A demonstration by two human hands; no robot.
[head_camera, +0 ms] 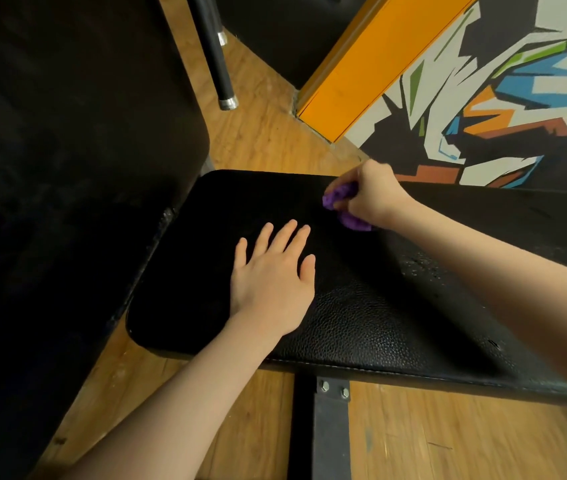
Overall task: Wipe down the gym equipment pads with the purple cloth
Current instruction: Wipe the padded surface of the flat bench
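Note:
A black leather-textured bench pad stretches from the centre to the right edge. My left hand lies flat on it with fingers spread, palm down. My right hand grips a bunched purple cloth and holds it against the far edge of the pad. Part of the cloth sticks out below the hand. A second large black pad fills the left side, standing close to the bench pad's left end.
A grey steel support with two bolts runs under the bench's near edge over a wooden floor. A black bar with a metal tip stands at the back. An orange beam and a painted wall lie beyond.

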